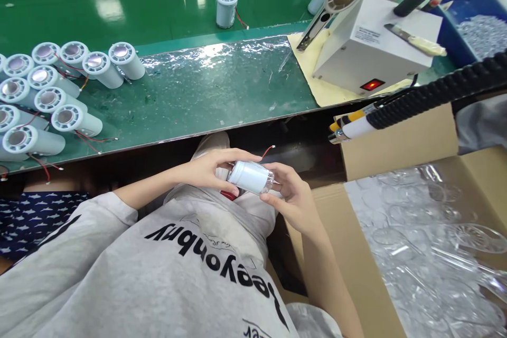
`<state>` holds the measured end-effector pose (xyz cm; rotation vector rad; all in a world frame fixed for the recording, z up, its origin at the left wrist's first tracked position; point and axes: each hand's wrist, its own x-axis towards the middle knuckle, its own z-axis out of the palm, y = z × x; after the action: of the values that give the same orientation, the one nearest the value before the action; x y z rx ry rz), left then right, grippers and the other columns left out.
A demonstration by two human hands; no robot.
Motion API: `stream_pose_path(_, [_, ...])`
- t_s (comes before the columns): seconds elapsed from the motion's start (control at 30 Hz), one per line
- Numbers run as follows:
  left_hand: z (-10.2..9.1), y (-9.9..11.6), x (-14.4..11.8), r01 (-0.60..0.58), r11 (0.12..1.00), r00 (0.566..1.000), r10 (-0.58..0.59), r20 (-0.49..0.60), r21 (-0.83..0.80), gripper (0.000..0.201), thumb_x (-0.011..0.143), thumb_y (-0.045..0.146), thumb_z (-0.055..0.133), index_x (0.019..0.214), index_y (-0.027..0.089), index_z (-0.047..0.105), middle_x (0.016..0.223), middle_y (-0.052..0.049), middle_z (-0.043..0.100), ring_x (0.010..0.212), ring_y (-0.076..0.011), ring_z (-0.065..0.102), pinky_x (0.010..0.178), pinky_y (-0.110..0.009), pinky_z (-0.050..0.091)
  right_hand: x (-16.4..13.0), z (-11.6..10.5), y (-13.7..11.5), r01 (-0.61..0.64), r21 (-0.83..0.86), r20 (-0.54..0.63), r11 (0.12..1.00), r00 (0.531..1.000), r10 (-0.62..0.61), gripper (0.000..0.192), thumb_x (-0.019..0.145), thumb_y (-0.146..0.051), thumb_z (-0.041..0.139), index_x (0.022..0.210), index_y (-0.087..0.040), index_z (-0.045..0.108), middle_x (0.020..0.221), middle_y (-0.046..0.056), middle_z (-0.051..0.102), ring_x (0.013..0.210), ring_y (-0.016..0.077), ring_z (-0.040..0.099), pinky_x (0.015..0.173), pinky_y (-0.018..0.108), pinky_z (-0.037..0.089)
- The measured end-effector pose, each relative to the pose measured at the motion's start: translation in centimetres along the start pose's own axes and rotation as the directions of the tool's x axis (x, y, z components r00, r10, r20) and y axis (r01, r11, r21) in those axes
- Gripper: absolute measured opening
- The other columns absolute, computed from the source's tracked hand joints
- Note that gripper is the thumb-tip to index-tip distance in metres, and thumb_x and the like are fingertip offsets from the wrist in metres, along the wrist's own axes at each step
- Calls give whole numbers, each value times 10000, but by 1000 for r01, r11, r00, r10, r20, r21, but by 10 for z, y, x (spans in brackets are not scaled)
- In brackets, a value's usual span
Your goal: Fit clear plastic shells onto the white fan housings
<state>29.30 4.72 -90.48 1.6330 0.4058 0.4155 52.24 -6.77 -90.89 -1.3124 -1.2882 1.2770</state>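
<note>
Over my lap, below the table edge, both hands hold one small white cylinder (249, 176) with a clear plastic cap on its right end and a thin red wire trailing up from it. My left hand (212, 169) wraps the cylinder's left end from above. My right hand (293, 198) grips the capped end with its fingertips.
Several matching white cylinders (47, 97) with red wires lie grouped on the green mat (206, 90) at the left. One stands alone on the conveyor (226, 7). A white machine with a lit red switch (372, 42) sits at the right. A cardboard box of clear plastic caps (428, 243) stands beside my right arm.
</note>
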Motion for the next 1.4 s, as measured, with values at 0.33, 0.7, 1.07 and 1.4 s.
stream_pose_path(0.33, [-1,2,0,-28,999,999,27,28,30,684,755,274,866,1403,279,647,1503,-109,602,1400,-307,555,1136,-462,495,4,5,1,-117,238,-21,964,992,126,507,758,-550,869,1117,-265,654,1055,41,738,852,177,706,731,297,631])
stream_pose_path(0.7, [0,-2,-3,-77,996,997,76,21,43,667,758,254,867,1390,285,656,1544,-112,565,1445,-300,517,1182,-474,455,10,18,-4,-384,359,95,851,922,376,648,721,-838,702,857,-216,579,638,8,687,485,164,666,420,242,549])
stream_pose_path(1.07, [8,10,-6,108,994,993,-108,-54,-13,656,799,310,816,1414,240,596,1419,-132,622,1177,-261,677,876,-325,601,-2,16,11,-37,-37,-191,999,981,30,428,940,-614,606,1132,-232,618,1101,124,752,900,252,766,710,390,664])
stream_pose_path(1.4, [3,10,2,31,996,999,-28,38,-85,719,707,267,906,1382,287,660,1535,-116,561,1407,-317,545,1041,-386,563,-11,7,7,57,-22,-65,998,996,-58,594,839,-654,755,1304,-296,666,1296,103,720,1145,306,714,914,454,636])
